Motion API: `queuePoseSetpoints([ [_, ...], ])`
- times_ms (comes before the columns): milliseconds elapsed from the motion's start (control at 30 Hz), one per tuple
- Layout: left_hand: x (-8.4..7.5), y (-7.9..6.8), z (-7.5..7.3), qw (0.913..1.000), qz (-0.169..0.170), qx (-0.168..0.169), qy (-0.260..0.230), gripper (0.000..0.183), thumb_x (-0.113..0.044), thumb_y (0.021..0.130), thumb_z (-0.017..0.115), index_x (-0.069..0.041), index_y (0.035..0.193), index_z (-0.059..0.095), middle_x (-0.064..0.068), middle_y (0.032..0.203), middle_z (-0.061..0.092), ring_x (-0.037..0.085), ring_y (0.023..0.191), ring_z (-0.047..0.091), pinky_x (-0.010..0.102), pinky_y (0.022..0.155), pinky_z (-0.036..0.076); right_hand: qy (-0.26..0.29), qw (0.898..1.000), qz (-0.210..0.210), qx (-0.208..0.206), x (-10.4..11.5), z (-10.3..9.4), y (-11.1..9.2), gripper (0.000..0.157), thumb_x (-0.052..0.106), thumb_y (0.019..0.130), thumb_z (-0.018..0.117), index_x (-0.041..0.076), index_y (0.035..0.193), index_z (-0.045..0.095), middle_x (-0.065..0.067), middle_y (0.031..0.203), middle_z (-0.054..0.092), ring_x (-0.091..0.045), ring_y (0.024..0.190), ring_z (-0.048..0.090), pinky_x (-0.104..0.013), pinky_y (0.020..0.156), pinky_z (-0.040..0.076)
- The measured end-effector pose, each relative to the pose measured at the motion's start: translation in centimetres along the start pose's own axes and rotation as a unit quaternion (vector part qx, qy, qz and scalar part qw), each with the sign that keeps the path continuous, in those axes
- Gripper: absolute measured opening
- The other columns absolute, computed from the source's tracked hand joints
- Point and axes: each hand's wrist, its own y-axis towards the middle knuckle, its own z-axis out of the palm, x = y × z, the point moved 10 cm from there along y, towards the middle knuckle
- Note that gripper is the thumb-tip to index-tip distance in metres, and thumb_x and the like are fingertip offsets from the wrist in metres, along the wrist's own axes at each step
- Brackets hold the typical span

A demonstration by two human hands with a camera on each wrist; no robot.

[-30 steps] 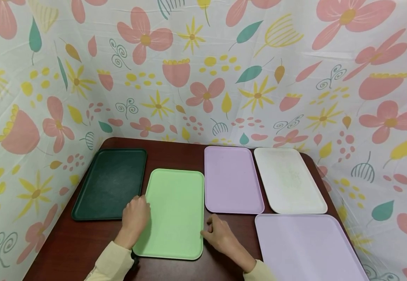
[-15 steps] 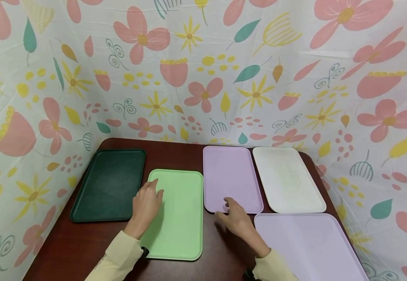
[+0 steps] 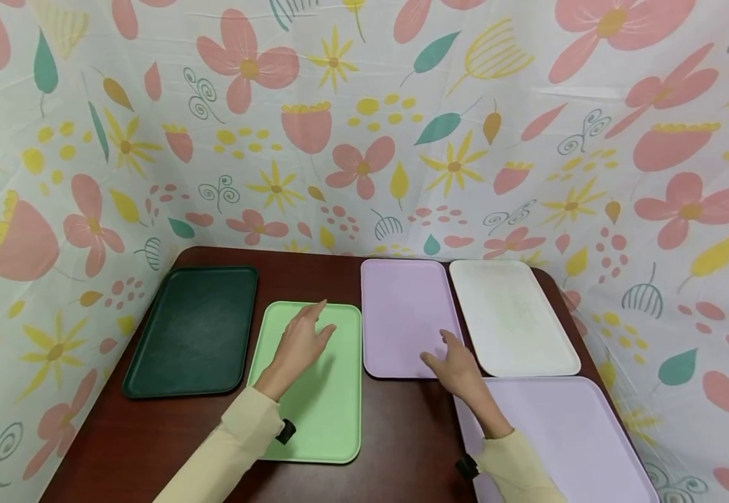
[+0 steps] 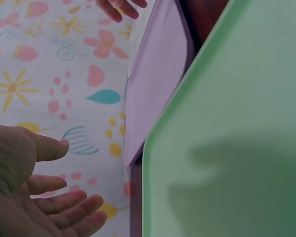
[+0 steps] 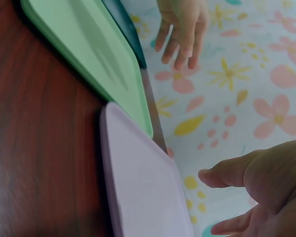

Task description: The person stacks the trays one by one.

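Note:
Above the light green tray [image 3: 333, 433] hovers my left hand [image 3: 298, 344], its fingers loosely extended and its shadow falling on the tray. Nothing is in that hand; the left wrist view shows its thumb and fingers [image 4: 71, 207] spread apart. My right hand [image 3: 460, 369] is over the near right corner of the small purple tray [image 3: 405, 307], holding nothing. In the right wrist view its thumb stands away from the fingers, and the purple tray [image 5: 143, 182] lies below.
A dark green tray [image 3: 194, 328] lies at the left of the brown table [image 3: 411, 433]. To the right are a white tray [image 3: 511, 314] and a larger pale purple tray [image 3: 553, 433]. A flowered cloth [image 3: 364, 126] hangs behind the table and along its sides.
Both hands have left the light green tray's edges. The left hand rose and moved right over that tray; the right hand moved right and away over the small purple tray. The trays stay put.

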Motion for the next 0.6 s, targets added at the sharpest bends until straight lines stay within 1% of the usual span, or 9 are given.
queuePoseSetpoints([
  [100,-0.4,0.7,1.1,0.9995,-0.002,0.02,-0.023,0.058,-0.022,0.101,0.069,-0.004,0.153,0.05,0.019,0.149,0.053,0.033,0.123,0.061,0.052,0.097,0.052,0.002,1.0,0.009,-0.003,-1.0,-0.8,0.4,0.07,0.021,0.098,0.067,-0.017,0.148,0.037,-0.04,0.143,0.048,-0.055,0.132,0.048,-0.062,0.107,0.041],
  [267,-0.6,1.9,3.0,0.9972,-0.016,0.046,-0.056,0.057,-0.023,0.103,0.066,-0.005,0.154,0.048,0.018,0.153,0.049,0.033,0.126,0.059,0.052,0.1,0.049,0.004,1.0,0.019,-0.017,-2.5,-2.0,1.1,0.069,0.02,0.099,0.066,-0.02,0.146,0.036,-0.043,0.142,0.046,-0.056,0.134,0.044,-0.063,0.109,0.039],
  [367,-0.9,2.7,3.9,0.9969,-0.013,0.048,-0.06,0.057,-0.023,0.104,0.065,-0.005,0.154,0.047,0.018,0.153,0.049,0.033,0.127,0.058,0.052,0.102,0.048,0.004,0.999,0.022,-0.028,-3.2,-2.5,1.5,0.069,0.019,0.099,0.066,-0.022,0.145,0.036,-0.045,0.141,0.045,-0.057,0.134,0.044,-0.063,0.11,0.038],
  [533,-1.5,3.6,5.1,0.9969,-0.005,0.051,-0.06,0.057,-0.023,0.104,0.065,-0.004,0.154,0.047,0.018,0.153,0.048,0.033,0.127,0.058,0.052,0.106,0.045,0.004,0.999,0.024,-0.042,-4.3,-3.1,2.0,0.069,0.019,0.098,0.065,-0.024,0.143,0.036,-0.047,0.139,0.046,-0.059,0.131,0.046,-0.063,0.109,0.038],
  [600,-1.8,3.9,5.5,0.9966,-0.004,0.055,-0.061,0.058,-0.023,0.104,0.065,-0.002,0.154,0.046,0.02,0.153,0.048,0.035,0.131,0.055,0.052,0.109,0.043,0.005,0.999,0.029,-0.044,-4.8,-3.1,2.3,0.069,0.02,0.098,0.064,-0.024,0.143,0.036,-0.047,0.138,0.047,-0.059,0.13,0.047,-0.063,0.108,0.039],
])
